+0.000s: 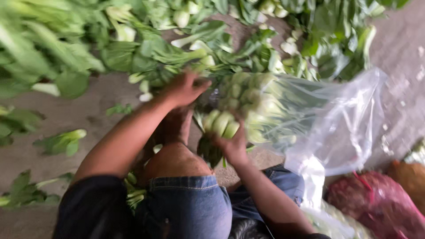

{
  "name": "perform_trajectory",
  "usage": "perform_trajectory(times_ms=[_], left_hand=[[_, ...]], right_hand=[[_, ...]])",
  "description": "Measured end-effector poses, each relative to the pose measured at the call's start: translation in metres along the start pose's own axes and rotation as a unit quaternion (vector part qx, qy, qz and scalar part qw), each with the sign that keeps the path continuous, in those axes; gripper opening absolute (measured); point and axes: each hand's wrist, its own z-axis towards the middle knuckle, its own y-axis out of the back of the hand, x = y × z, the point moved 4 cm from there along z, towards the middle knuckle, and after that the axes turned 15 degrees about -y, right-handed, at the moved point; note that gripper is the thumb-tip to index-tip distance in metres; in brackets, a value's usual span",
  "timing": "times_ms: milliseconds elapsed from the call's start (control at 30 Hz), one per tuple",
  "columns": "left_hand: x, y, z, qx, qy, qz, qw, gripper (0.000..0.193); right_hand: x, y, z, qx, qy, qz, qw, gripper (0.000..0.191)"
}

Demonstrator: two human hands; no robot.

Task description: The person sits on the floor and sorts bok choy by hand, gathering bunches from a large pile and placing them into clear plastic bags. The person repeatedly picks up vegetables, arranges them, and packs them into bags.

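My right hand (232,146) has its grip closed on the pale stem ends of a bok choy bundle (241,106) lying in the mouth of the clear plastic bag (349,128); my left hand (186,88), just left of the bag, rests open-fingered on loose bok choy (177,53). I judge it best to keep the stems aligned and the bag mouth open

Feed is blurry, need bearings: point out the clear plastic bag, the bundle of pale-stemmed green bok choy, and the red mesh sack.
clear plastic bag (349,128), head view, bare right wall.
bundle of pale-stemmed green bok choy (248,104), head view, stem bases.
red mesh sack (376,199), head view, upper side.
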Motion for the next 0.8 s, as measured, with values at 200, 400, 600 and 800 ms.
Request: perform_trajectory(times_ms=[200, 400, 600, 800], left_hand=[[-0.016, 0.003, 0.099, 0.081, -0.116, 0.355, 0.924, 0.096], [0.044, -0.025, 0.025, -0.049, -0.178, 0.379, 0.907, 0.058], [0.024, -0.026, -0.153, -0.024, -0.100, 0.398, 0.912, 0.036], [-0.046, -0.072, -0.141, -0.148, -0.206, 0.247, 0.935, 0.041]], right_hand=[[-0.044, 0.036, -0.059, 0.001, -0.037, -0.102, 0.994, 0.089], [-0.065, 0.059, -0.088, 0.017, -0.056, -0.086, 0.995, 0.086], [-0.069, 0.060, -0.096, 0.005, -0.064, -0.153, 0.986, 0.087], [-0.069, 0.056, -0.091, 0.018, -0.061, -0.189, 0.980, 0.085]])
